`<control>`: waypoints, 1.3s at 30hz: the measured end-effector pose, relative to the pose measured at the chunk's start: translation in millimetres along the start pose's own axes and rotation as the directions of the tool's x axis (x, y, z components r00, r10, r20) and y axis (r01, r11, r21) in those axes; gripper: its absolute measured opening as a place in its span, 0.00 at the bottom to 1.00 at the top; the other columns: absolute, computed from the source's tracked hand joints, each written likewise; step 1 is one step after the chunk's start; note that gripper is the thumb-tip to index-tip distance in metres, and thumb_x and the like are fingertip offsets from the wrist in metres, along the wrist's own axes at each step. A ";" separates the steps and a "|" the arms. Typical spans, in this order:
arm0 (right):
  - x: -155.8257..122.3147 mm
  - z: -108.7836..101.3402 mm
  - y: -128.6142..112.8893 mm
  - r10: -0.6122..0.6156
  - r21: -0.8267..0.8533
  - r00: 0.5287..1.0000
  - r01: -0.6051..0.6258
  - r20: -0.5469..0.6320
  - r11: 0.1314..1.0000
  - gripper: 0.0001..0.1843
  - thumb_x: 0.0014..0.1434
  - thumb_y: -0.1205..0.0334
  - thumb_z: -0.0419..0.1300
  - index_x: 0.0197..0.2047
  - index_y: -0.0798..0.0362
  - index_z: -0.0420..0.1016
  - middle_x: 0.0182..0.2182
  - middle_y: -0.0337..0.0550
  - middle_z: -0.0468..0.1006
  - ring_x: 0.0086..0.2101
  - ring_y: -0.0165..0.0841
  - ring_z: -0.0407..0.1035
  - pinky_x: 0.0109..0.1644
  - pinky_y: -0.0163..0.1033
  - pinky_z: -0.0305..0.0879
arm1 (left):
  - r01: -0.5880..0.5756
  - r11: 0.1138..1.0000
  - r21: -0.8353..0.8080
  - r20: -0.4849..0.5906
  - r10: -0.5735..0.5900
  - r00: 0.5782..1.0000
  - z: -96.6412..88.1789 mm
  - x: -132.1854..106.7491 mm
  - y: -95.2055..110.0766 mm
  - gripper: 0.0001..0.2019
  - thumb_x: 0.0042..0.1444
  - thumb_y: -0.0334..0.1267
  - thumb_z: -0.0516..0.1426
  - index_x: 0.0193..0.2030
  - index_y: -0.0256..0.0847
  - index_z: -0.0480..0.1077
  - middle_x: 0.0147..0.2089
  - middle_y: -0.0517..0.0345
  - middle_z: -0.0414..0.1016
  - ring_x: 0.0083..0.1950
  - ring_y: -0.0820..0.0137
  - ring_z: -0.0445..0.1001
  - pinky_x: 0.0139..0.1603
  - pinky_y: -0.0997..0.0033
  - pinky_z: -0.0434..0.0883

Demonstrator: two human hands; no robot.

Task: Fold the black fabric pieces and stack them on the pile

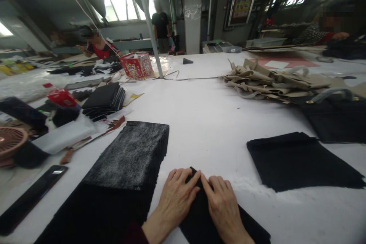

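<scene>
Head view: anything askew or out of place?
The tan fabric pile at right: pieces jut out at uneven angles, unlike the flatter grey-mottled black fabric stack at left. Also, a small dark wedge-shaped piece lies alone on the white tabletop.

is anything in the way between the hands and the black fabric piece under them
Nothing visible is: the left hand and right hand both have fingers directly on the black fabric piece, near its narrow far end.
</scene>
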State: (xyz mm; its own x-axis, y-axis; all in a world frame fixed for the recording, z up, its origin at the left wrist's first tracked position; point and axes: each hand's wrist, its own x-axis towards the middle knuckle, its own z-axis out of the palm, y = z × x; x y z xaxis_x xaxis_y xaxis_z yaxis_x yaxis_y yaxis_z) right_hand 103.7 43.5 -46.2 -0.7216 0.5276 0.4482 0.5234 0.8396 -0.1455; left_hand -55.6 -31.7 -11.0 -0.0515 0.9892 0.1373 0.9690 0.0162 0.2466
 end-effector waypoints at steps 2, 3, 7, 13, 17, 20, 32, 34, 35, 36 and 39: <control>1.0 -0.5 -0.1 -0.007 0.009 1.000 0.008 -0.017 1.000 0.22 0.64 0.74 0.47 0.59 0.58 0.66 0.34 0.46 0.69 0.36 0.38 0.62 0.41 0.45 0.58 | 0.009 1.000 -0.006 -0.007 -0.009 1.000 0.7 -0.3 -0.4 0.22 0.65 0.38 0.54 0.65 0.53 0.61 0.54 0.55 0.69 0.54 0.62 0.68 0.58 0.54 0.64; 1.5 -0.8 -0.1 -0.009 0.012 1.000 0.009 -0.024 1.000 0.22 0.64 0.74 0.46 0.59 0.58 0.67 0.34 0.46 0.69 0.36 0.38 0.62 0.40 0.45 0.58 | 0.013 1.000 -0.009 -0.009 -0.013 1.000 0.8 -0.3 -0.6 0.22 0.65 0.38 0.54 0.65 0.53 0.61 0.54 0.55 0.69 0.54 0.62 0.68 0.58 0.54 0.64; 2.9 -1.8 -0.5 -0.011 0.015 0.999 0.012 -0.031 1.000 0.22 0.64 0.74 0.47 0.59 0.57 0.66 0.34 0.46 0.69 0.35 0.38 0.62 0.40 0.45 0.58 | 0.024 0.999 -0.030 -0.002 -0.024 1.000 -0.7 1.0 -0.8 0.22 0.64 0.38 0.55 0.65 0.53 0.61 0.54 0.55 0.69 0.54 0.62 0.68 0.58 0.54 0.64; 2.4 0.0 0.1 -0.016 0.011 0.999 0.017 -0.045 1.000 0.21 0.63 0.75 0.47 0.58 0.57 0.68 0.33 0.45 0.69 0.35 0.38 0.62 0.40 0.45 0.58 | 0.044 0.998 -0.044 0.010 -0.044 0.999 -4.5 2.5 -1.3 0.21 0.64 0.37 0.54 0.64 0.49 0.62 0.54 0.53 0.69 0.55 0.61 0.67 0.57 0.55 0.65; 1.6 1.0 1.0 -0.018 0.024 0.999 0.019 -0.037 1.000 0.21 0.63 0.74 0.48 0.57 0.57 0.68 0.34 0.45 0.69 0.35 0.38 0.63 0.40 0.45 0.58 | 0.047 0.998 -0.036 0.014 -0.047 0.999 -5.0 2.8 -2.7 0.21 0.64 0.37 0.55 0.64 0.49 0.63 0.55 0.52 0.69 0.55 0.61 0.67 0.56 0.55 0.66; 1.2 1.2 0.9 -0.015 0.025 0.999 0.016 -0.038 1.000 0.21 0.63 0.75 0.47 0.57 0.57 0.68 0.34 0.45 0.69 0.35 0.38 0.63 0.40 0.45 0.58 | 0.045 0.998 -0.035 0.006 -0.045 0.999 -3.5 3.0 -4.0 0.21 0.64 0.38 0.55 0.64 0.49 0.63 0.55 0.53 0.69 0.55 0.61 0.68 0.57 0.54 0.66; 1.2 2.8 0.3 0.008 0.044 1.000 -0.009 0.017 0.999 0.24 0.62 0.75 0.47 0.60 0.53 0.66 0.35 0.45 0.69 0.36 0.38 0.63 0.41 0.46 0.58 | 0.035 0.999 -0.011 -0.029 -0.035 0.999 -0.1 2.7 -6.8 0.21 0.64 0.38 0.55 0.64 0.48 0.63 0.55 0.53 0.69 0.54 0.61 0.67 0.57 0.56 0.67; 0.9 3.0 0.4 0.015 0.045 0.999 -0.016 0.030 0.999 0.24 0.62 0.75 0.48 0.60 0.52 0.66 0.35 0.45 0.69 0.36 0.38 0.63 0.41 0.46 0.58 | 0.034 0.999 -0.003 -0.034 -0.034 0.999 1.7 2.8 -8.0 0.21 0.64 0.39 0.55 0.64 0.47 0.62 0.55 0.53 0.69 0.54 0.62 0.67 0.57 0.56 0.67; 0.8 3.1 0.5 0.018 0.042 0.999 -0.019 0.034 0.999 0.24 0.62 0.75 0.48 0.60 0.52 0.66 0.35 0.45 0.69 0.36 0.38 0.63 0.41 0.46 0.58 | 0.032 0.999 0.004 -0.037 -0.032 0.999 2.4 3.1 -9.2 0.21 0.64 0.39 0.55 0.64 0.47 0.62 0.55 0.53 0.69 0.54 0.62 0.68 0.57 0.56 0.67; 0.9 3.1 0.7 0.019 0.038 0.999 -0.020 0.038 0.999 0.25 0.62 0.75 0.48 0.60 0.52 0.66 0.35 0.45 0.68 0.36 0.38 0.62 0.41 0.45 0.58 | 0.035 0.999 0.013 -0.040 -0.035 0.999 2.7 3.5 -10.7 0.21 0.64 0.39 0.55 0.64 0.46 0.62 0.55 0.53 0.69 0.54 0.61 0.68 0.57 0.56 0.67; 1.6 2.7 0.8 0.017 0.024 0.999 -0.018 0.040 1.000 0.26 0.60 0.77 0.49 0.60 0.53 0.66 0.35 0.45 0.68 0.36 0.38 0.62 0.40 0.45 0.58 | 0.068 0.997 0.048 -0.057 -0.065 0.996 -0.8 5.1 -15.5 0.21 0.65 0.39 0.54 0.64 0.45 0.62 0.55 0.52 0.69 0.54 0.60 0.68 0.56 0.55 0.67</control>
State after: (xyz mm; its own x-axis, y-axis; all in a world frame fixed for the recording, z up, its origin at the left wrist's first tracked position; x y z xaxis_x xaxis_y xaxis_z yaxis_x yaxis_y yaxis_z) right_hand 101.8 45.4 -48.0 -0.7301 0.5467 0.4099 0.5254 0.8327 -0.1747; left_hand -71.1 -27.0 -13.4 -0.1279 0.9761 0.1757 0.9738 0.0900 0.2087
